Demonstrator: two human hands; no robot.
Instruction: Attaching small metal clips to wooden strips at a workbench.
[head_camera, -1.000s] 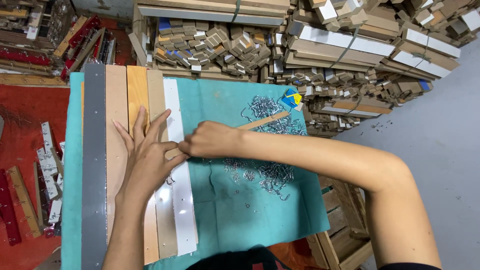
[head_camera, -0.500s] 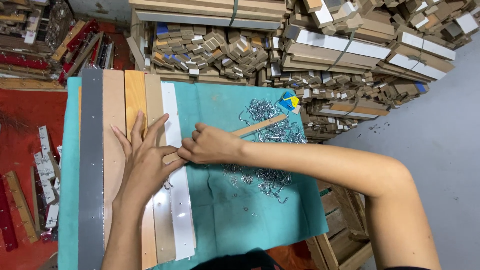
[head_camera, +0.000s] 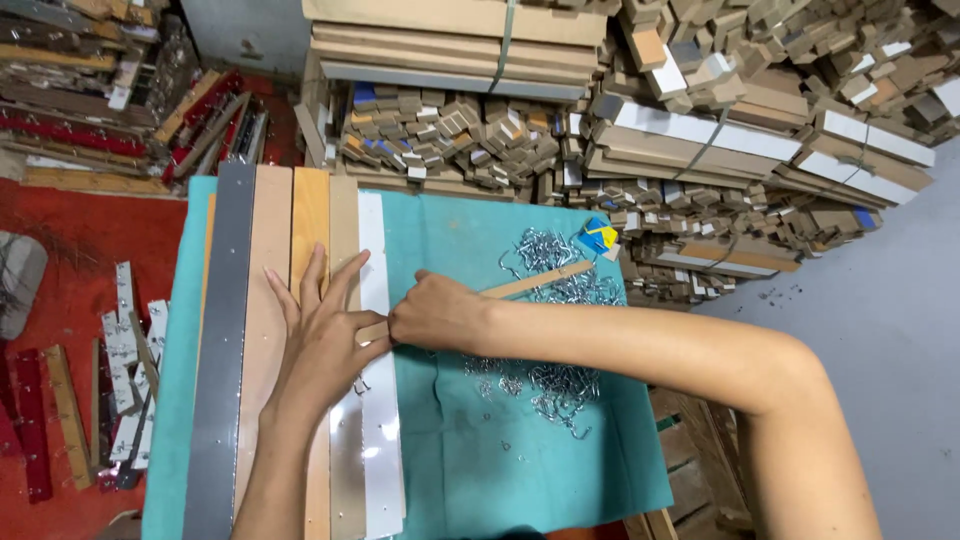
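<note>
Left hand (head_camera: 322, 335) spread flat, pressed on long laminate sample strips (head_camera: 345, 230). Right hand (head_camera: 432, 312) closed around thin wooden stick (head_camera: 538, 281), beside white strip (head_camera: 378, 400). Silver metal hooks (head_camera: 545, 385) heaped under right forearm on teal cloth (head_camera: 470, 470).

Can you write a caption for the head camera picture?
Left hand flat on strips, right hand holding a wooden stick.

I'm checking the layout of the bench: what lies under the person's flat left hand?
The left hand lies flat on long strips set side by side on the teal cloth: orange, tan and white ones. The parts beneath the palm are covered and cannot be seen.
</note>
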